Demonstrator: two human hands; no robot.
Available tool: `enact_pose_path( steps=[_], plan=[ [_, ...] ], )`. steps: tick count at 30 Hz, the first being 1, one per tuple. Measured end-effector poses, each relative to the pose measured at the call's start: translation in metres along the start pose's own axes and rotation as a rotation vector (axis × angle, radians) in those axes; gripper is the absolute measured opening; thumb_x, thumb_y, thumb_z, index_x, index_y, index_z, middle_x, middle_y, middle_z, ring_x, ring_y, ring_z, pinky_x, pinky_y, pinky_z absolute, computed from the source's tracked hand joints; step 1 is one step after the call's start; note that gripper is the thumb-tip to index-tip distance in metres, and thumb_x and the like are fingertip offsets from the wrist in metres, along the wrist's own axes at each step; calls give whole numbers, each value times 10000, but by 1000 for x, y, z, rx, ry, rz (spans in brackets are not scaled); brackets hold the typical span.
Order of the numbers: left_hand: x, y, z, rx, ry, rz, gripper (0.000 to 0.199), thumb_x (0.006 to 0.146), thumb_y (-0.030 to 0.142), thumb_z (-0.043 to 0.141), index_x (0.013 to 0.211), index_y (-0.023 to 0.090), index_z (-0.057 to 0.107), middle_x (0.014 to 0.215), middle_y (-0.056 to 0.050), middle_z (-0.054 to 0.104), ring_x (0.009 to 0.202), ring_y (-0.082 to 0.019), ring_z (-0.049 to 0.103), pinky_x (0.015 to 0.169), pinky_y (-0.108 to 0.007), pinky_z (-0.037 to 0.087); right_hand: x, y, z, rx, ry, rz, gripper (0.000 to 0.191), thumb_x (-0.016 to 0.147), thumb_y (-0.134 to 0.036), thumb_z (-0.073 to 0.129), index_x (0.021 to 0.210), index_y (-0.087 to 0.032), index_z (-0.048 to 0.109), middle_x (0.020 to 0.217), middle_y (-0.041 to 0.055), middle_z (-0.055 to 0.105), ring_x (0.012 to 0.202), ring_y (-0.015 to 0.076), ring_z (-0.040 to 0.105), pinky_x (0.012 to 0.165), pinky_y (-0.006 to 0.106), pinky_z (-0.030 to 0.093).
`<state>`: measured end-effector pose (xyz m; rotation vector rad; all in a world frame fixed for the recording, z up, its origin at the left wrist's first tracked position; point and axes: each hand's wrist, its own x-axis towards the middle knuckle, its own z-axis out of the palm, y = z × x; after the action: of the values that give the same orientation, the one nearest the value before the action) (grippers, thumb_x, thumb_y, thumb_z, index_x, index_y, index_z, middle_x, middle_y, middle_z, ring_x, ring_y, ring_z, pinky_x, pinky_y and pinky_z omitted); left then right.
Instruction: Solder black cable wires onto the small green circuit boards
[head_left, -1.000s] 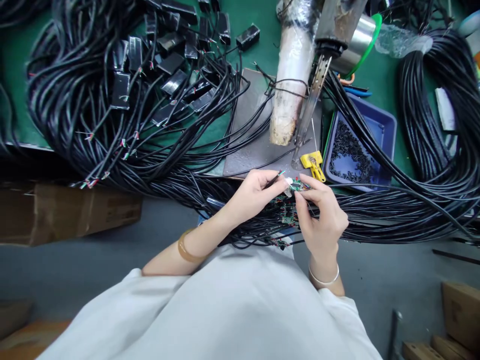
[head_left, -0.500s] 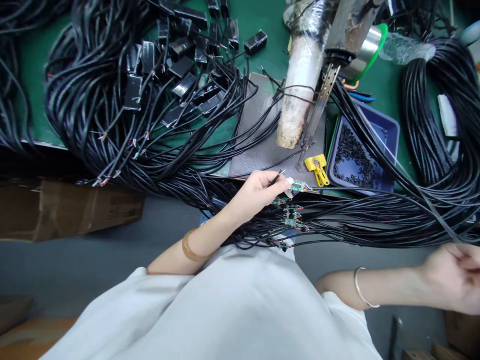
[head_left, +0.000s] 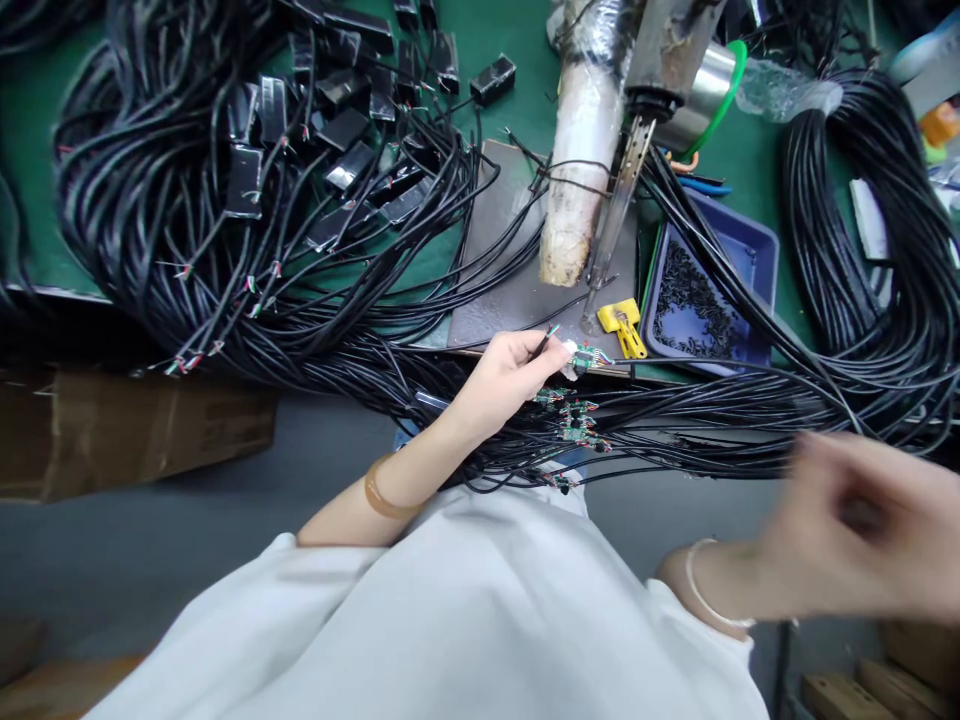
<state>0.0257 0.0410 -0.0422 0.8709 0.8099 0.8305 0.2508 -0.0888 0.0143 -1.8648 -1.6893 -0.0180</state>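
Currently, the left hand pinches a black cable, its coloured wires poking out above the fingers. Just right of the fingertips is a small circuit board with a white lump at its left end, near the table's near edge. At near right, the right hand is blurred with fingers curled; I cannot tell whether it holds anything. A yellow clip lies left of a blue tray.

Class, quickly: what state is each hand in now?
Left hand: closed, holding a stripped black cable.
Right hand: blurred; open or closed cannot be told.
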Motion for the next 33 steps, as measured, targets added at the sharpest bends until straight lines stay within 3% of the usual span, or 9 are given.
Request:
enact_pose_path(
  steps=[4,7,10,16,20,24,27,30,33],
  plan=[
    [-2,1,0,37,9,73,381,877,415,699,660,157,523,560,79,314,485,-42,197,459,-231,163,23,-32,51,86,151,-171,94,888,-149,644,913,-227,599,1121,46,726,1080,203,705,817,326,603],
    [-3,3,1,57,9,92,377,874,437,698,673,161,538,556,75,345,489,-51,210,475,-240,201,29,-53,80,252,115,-186,85,919,-142,601,945,-220,579,1242,74,702,1128,180,696,789,271,600],
    [-3,3,1,65,26,94,376,857,470,707,694,164,560,552,74,367,495,-59,228,491,-245,237,29,-61,95,275,85,-206,105,929,-143,593,984,-232,582,1221,65,717,1084,159,714,749,243,589],
    [0,0,2,25,24,104,353,866,445,702,712,161,559,558,80,340,489,-54,220,469,-234,219,31,-62,112,223,253,-255,142,892,-143,660,977,-238,598,1159,57,734,1058,170,718,866,289,595],
    [-1,2,5,-110,32,82,253,895,399,676,861,189,539,602,92,297,484,-52,181,437,-211,158,38,-58,109,254,277,-220,151,872,-124,676,964,-234,629,1083,43,749,1003,173,727,894,327,601],
    [-4,5,6,-213,17,27,241,914,414,635,913,217,496,632,81,315,490,-58,244,446,-197,163,54,-45,86,364,267,-12,74,867,-169,694,907,-206,644,1074,67,742,998,196,731,826,341,623],
    [-4,6,3,-181,-22,4,310,909,423,639,779,188,484,601,74,324,477,-49,246,451,-217,143,64,-38,68,492,142,100,63,872,-210,699,876,-198,637,1081,76,732,1000,190,731,791,317,632],
    [-2,7,0,-87,-83,5,442,923,441,623,628,163,447,559,65,332,473,-39,205,459,-235,128,66,-38,62,570,-12,98,88,870,-225,702,829,-193,631,1084,78,726,1024,189,720,801,311,629],
    [0,10,-1,-2,-92,61,378,883,413,684,646,143,566,567,49,426,500,-50,293,485,-223,230,63,-40,66,589,-64,75,105,863,-214,704,793,-192,628,1079,73,724,1041,192,712,796,307,625]
  ],
)
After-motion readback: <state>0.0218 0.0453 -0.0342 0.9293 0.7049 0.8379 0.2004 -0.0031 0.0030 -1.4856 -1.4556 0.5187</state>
